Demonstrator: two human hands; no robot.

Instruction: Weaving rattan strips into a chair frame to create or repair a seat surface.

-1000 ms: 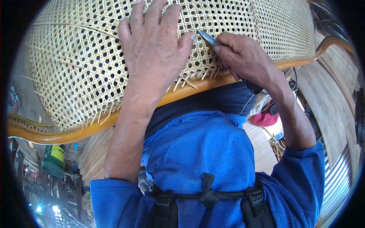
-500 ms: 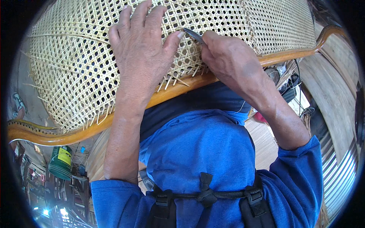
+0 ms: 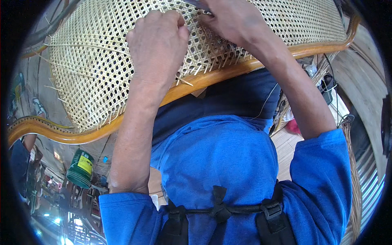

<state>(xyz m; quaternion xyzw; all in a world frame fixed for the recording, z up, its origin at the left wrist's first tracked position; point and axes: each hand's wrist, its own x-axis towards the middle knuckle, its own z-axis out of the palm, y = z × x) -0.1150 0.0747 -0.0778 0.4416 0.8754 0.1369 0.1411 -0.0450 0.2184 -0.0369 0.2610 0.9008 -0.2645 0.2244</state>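
Cane webbing [image 3: 92, 73] is spanning the upper frame as the left hand [image 3: 157, 45], flat earlier, is curling, its hold unclear, while the right hand [image 3: 234, 20], clasping a blade [image 3: 197, 4], is working higher, apparently shifting spots.

My left grip [image 3: 157, 47] curls over the woven cane [image 3: 98, 65]; my right grip [image 3: 239, 22], slightly blurred, holds a dark blade [image 3: 198, 4]. A glossy wooden rail [image 3: 208, 79] curves past my blue shirt [image 3: 216, 155]; a green bucket [image 3: 78, 175] sits to my left.
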